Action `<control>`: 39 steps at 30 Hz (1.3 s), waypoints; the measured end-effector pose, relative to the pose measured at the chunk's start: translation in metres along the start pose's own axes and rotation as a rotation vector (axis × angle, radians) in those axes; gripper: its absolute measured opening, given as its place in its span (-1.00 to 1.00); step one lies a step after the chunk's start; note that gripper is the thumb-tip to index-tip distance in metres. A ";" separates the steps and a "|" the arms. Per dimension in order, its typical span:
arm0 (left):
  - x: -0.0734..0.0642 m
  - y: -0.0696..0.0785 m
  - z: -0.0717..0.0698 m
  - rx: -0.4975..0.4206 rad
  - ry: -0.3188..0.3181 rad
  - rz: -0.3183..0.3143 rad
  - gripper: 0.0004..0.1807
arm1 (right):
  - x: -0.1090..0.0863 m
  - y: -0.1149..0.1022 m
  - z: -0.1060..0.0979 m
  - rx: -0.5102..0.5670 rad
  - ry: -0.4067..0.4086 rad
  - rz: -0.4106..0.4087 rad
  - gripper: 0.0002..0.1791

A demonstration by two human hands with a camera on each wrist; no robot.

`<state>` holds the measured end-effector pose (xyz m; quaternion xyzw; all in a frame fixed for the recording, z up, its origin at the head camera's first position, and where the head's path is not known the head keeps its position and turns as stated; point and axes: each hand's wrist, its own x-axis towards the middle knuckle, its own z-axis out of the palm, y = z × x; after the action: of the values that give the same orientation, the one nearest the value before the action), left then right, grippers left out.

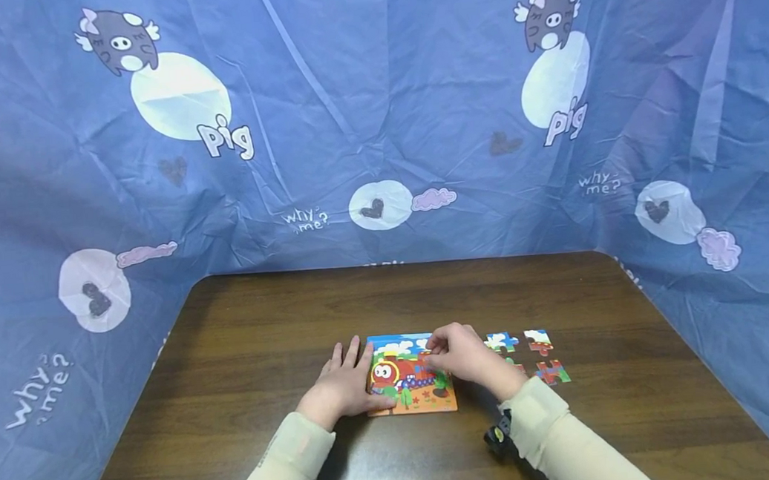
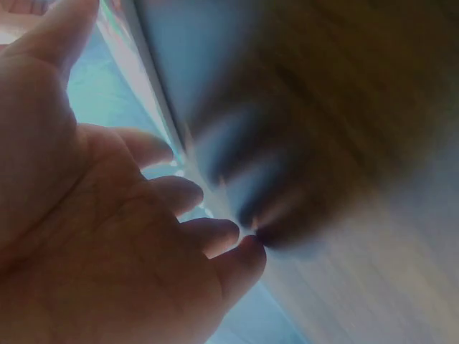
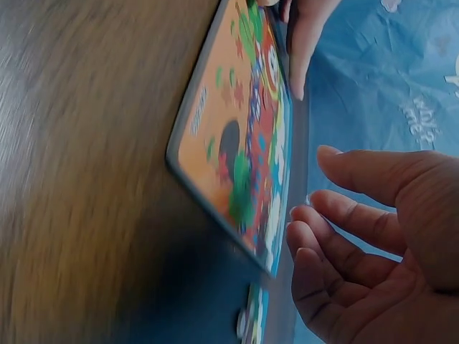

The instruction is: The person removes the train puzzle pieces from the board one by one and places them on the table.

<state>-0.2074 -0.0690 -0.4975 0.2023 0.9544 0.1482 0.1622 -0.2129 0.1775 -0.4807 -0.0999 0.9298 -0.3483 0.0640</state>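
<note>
In the head view a puzzle board (image 1: pixel 425 401) with a picture of a smiling red train lies flat on the table. My left hand (image 1: pixel 346 388) rests at its left side with fingers spread, the thumb over the lower left part of the picture. The left wrist view shows the same hand's straight fingers beside the board's edge. Over the upper right part of the picture is my right hand (image 1: pixel 465 353), fingers bent. Seen from the right wrist, a gap parts its thumb from its loosely curled fingers (image 3: pixel 351 215), and nothing shows between them.
Several loose jigsaw pieces (image 1: pixel 553 372) lie right of the board, partly behind my right hand and forearm. The brown wooden table (image 1: pixel 262 315) ends at a blue cloth (image 1: pixel 384 143) printed with pigs. A black device (image 1: pixel 499 436) is strapped at my right wrist.
</note>
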 end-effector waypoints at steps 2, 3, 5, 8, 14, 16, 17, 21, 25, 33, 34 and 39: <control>0.000 -0.003 -0.001 -0.003 -0.002 -0.004 0.26 | 0.001 -0.004 0.003 0.007 -0.021 -0.022 -0.85; -0.001 -0.003 -0.001 -0.008 -0.002 -0.004 0.27 | 0.002 -0.006 0.005 0.006 -0.028 -0.038 -0.84; -0.002 -0.004 -0.002 -0.008 -0.007 -0.009 0.28 | 0.004 -0.009 0.009 0.000 -0.050 -0.058 -0.84; -0.003 -0.004 -0.003 0.004 -0.008 -0.017 0.27 | 0.008 -0.012 0.017 -0.028 -0.072 -0.081 -0.82; -0.002 -0.004 -0.002 0.015 -0.014 -0.024 0.25 | 0.016 -0.018 0.030 -0.111 -0.104 -0.130 -0.78; -0.002 -0.004 -0.002 0.015 -0.017 -0.026 0.25 | 0.017 -0.021 0.033 -0.133 -0.110 -0.142 -0.75; -0.002 -0.004 -0.002 0.014 -0.019 -0.026 0.25 | 0.017 -0.023 0.034 -0.140 -0.114 -0.147 -0.74; -0.002 -0.002 -0.003 0.006 -0.019 -0.028 0.26 | 0.018 -0.027 0.039 -0.166 -0.111 -0.163 -0.70; -0.003 -0.001 -0.003 0.002 -0.015 -0.028 0.25 | 0.018 -0.030 0.042 -0.182 -0.112 -0.152 -0.70; -0.003 0.000 -0.003 0.007 -0.016 -0.024 0.24 | 0.019 -0.035 0.042 -0.183 -0.125 -0.088 -0.72; -0.003 0.000 -0.003 0.008 -0.019 -0.025 0.24 | 0.020 -0.035 0.042 -0.178 -0.123 -0.086 -0.73; -0.001 0.000 -0.004 0.028 -0.051 -0.041 0.24 | 0.020 -0.033 0.041 -0.136 -0.106 -0.085 -0.76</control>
<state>-0.2079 -0.0708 -0.4932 0.1888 0.9558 0.1262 0.1865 -0.2197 0.1220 -0.4908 -0.1617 0.9416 -0.2808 0.0916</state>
